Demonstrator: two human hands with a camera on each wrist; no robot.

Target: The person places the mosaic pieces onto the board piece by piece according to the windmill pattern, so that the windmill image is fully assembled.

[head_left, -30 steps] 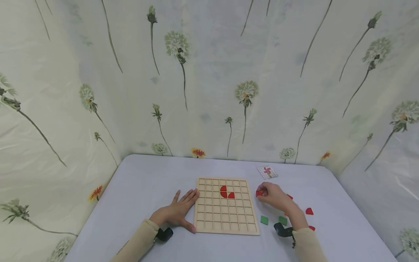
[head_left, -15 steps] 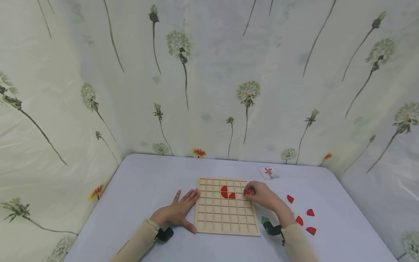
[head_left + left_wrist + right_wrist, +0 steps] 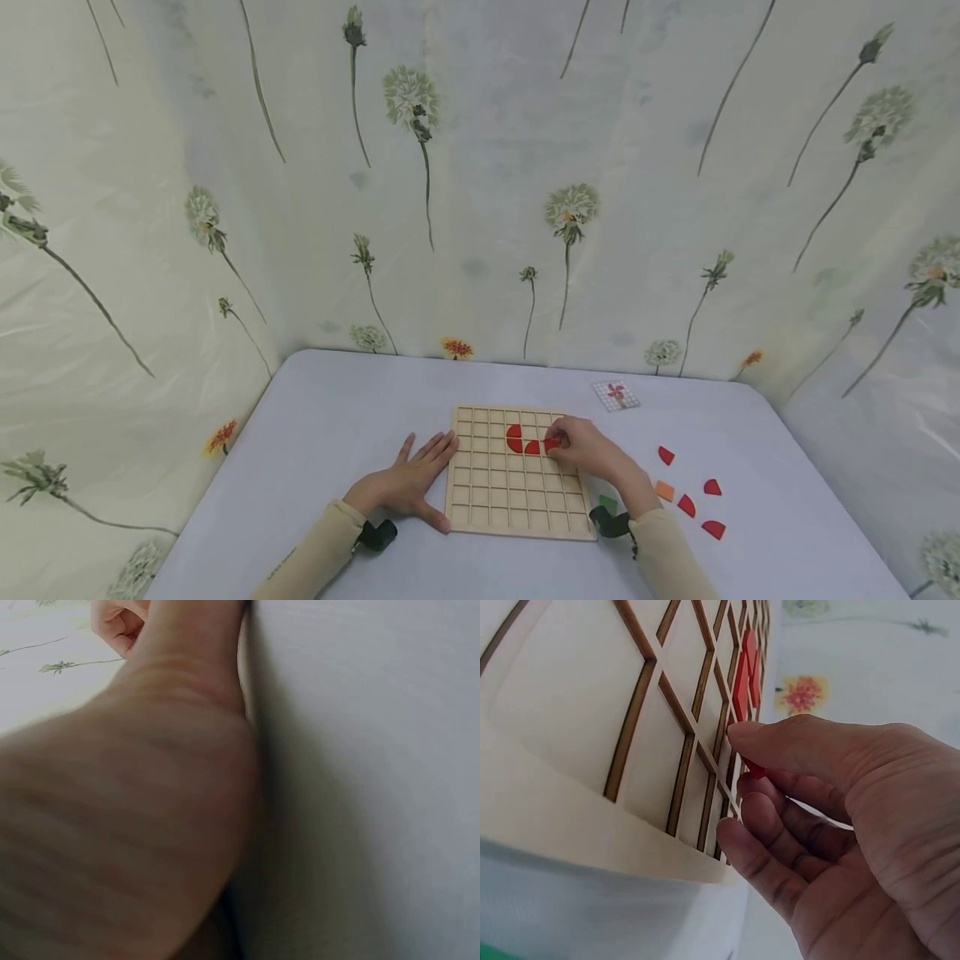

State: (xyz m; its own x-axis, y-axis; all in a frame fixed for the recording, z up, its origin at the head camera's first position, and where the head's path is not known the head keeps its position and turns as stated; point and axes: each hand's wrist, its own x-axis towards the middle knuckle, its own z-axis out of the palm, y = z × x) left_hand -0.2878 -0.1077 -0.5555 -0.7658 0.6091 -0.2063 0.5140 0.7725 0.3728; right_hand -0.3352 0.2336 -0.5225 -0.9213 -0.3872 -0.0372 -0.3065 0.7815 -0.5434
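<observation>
Two cream sleeves (image 3: pixel 311 550) enter at the bottom of the frame, one black device (image 3: pixel 377 537) at each wrist. At lower centre, the left hand (image 3: pixel 408 485) lies flat, fingers spread and grasping nothing, its fingertips and thumb at the left edge of one pale wooden board (image 3: pixel 506 497). Raised ribs, darker along their sides in the right wrist view, divide it into square cells. At lower right lie four loose red pieces (image 3: pixel 713 529) with rounded edges, one orange square (image 3: pixel 664 491) and one green square (image 3: pixel 607 504), partly covered. Three red quarter-discs (image 3: pixel 514 446) occupy cells above the board's centre; just right of them, the right hand (image 3: pixel 592 452) pinches one further red piece (image 3: pixel 552 444); whether this is seated cannot be told. Beyond rests one small printed card (image 3: pixel 617 396). The smooth white tabletop (image 3: pixel 772 542) stretches past the board to rounded far corners; behind hangs one creased, dandelion-printed sheet (image 3: pixel 465 208).
</observation>
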